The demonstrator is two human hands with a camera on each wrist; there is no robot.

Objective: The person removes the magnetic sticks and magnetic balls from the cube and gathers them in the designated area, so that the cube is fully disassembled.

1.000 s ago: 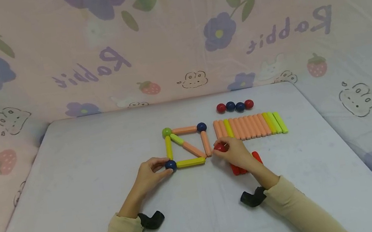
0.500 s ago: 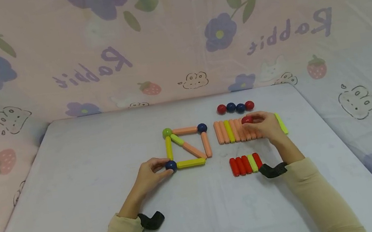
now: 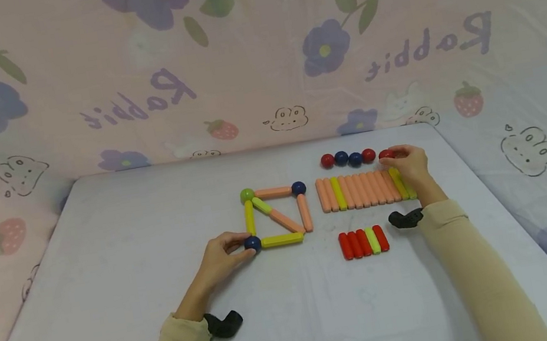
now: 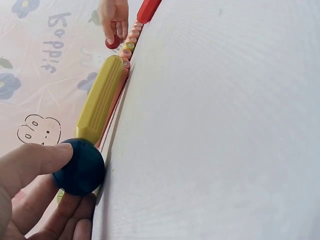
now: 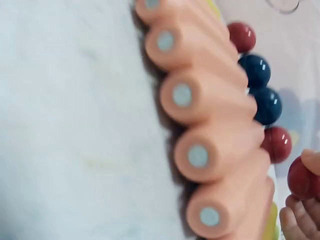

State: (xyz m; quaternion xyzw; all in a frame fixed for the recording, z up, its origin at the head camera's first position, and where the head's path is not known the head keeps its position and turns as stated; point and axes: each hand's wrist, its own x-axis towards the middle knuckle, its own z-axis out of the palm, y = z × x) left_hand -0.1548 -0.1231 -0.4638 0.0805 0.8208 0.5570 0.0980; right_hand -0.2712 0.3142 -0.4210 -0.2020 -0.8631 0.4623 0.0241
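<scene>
Fingers [image 4: 37, 205] of the left hand [image 3: 220, 257] pinch a blue ball [image 3: 252, 245], perhaps steadying the frame [image 3: 286, 221]; those of the right hand [image 3: 410, 164], a red ball [image 3: 386, 155].

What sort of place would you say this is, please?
Probably an indoor play or recording corner: a white table stands before a flower-printed backdrop, and coloured toy rods and a row of balls lie on the table.

Red ball [image 3: 385, 155] now near ball row [image 3: 341, 158]
</scene>
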